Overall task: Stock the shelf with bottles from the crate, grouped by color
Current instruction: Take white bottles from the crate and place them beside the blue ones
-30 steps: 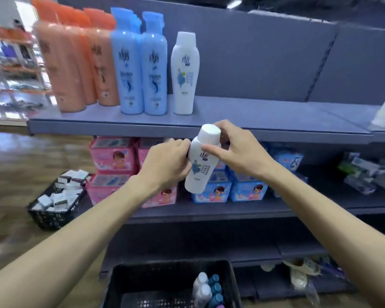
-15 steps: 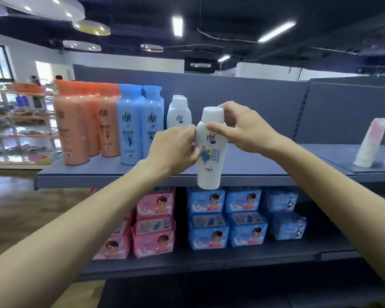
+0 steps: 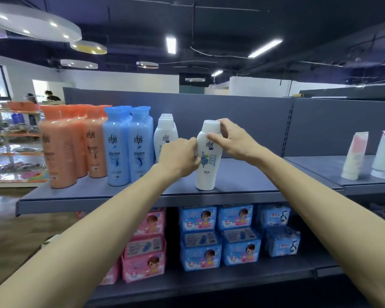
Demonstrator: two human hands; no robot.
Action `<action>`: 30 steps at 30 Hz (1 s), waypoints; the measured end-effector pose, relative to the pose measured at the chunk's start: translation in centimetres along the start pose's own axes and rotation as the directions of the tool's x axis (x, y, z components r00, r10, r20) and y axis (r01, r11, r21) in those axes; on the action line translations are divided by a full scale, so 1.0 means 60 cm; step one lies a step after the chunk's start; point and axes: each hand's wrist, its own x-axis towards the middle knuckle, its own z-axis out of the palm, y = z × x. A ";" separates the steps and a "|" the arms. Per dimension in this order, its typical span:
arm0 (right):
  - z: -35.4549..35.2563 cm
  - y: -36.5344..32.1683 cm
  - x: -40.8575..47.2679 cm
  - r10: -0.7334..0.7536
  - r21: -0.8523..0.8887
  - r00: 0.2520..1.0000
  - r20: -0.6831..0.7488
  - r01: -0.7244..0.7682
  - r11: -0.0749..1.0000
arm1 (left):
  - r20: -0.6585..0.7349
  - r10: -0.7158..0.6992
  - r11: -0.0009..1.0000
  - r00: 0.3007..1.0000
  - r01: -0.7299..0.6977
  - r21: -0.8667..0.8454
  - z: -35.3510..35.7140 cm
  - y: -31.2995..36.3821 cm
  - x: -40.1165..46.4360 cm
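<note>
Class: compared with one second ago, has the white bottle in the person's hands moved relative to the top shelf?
Yes. The white bottle has gone up from below the top shelf onto its surface, right of the white bottles already there.

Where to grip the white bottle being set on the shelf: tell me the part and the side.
Grip the white bottle at its narrow shoulder under the cap, from the right, where the right hand pinches it. It stands upright, and the left hand covers its left side.
</note>
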 end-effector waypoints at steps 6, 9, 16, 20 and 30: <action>0.077 0.064 -0.040 0.050 0.017 0.999 -0.006 -0.050 0.999 | 0.148 0.044 0.998 0.988 -0.050 0.036 0.051 -0.003 -0.041; 0.101 0.088 -0.058 0.080 0.015 0.994 0.071 -0.081 0.997 | 0.172 0.036 0.999 0.984 -0.039 0.016 0.070 -0.008 -0.052; 0.109 0.123 -0.055 0.123 0.026 0.991 0.050 -0.124 0.992 | 0.126 0.013 1.000 0.992 -0.015 0.016 0.105 0.003 -0.042; 0.111 0.145 -0.035 0.151 0.000 0.988 0.042 -0.151 0.989 | 0.086 -0.013 1.000 0.996 0.012 0.013 0.129 0.015 -0.034; 0.123 0.189 0.019 0.132 0.013 0.991 -0.004 -0.132 0.991 | 0.069 -0.104 0.995 0.992 0.104 0.004 0.169 0.020 -0.002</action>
